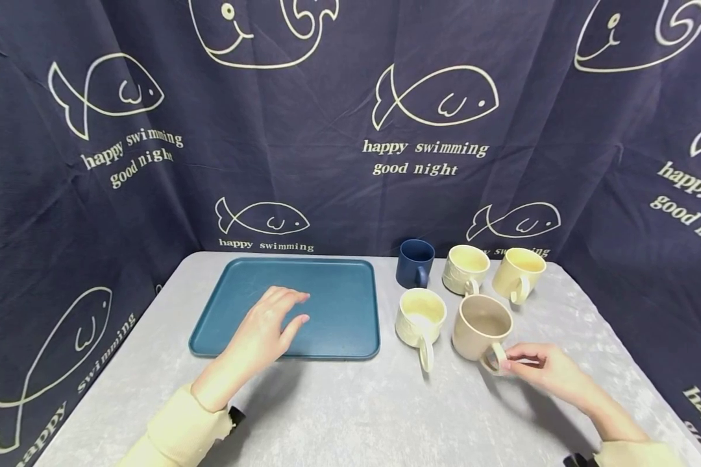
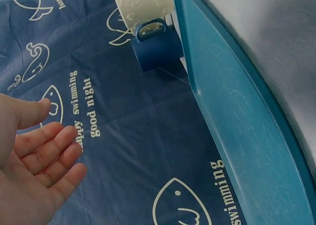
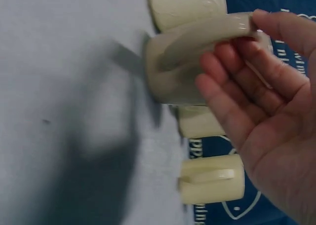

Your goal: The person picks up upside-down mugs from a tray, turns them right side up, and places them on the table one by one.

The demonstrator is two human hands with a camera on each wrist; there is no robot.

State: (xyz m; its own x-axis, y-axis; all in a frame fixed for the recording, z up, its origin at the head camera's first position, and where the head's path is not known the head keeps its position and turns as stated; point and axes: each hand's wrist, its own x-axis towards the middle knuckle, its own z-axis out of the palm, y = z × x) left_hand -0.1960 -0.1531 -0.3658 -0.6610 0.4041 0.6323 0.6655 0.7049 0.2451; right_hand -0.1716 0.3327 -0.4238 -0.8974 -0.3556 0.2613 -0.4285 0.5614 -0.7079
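Note:
My right hand pinches the handle of a beige mug between thumb and fingers. In the right wrist view the thumb and index finger meet at the handle of that same mug. My left hand hovers over a blue rectangular tray, fingers extended and holding nothing. To the left of the beige mug stands a cream mug with its handle toward me. Behind are a dark blue mug, another cream mug and a yellow mug.
A grey table carries the tray on the left and the mugs on the right. A dark blue curtain printed with fish and lettering hangs along the back and both sides.

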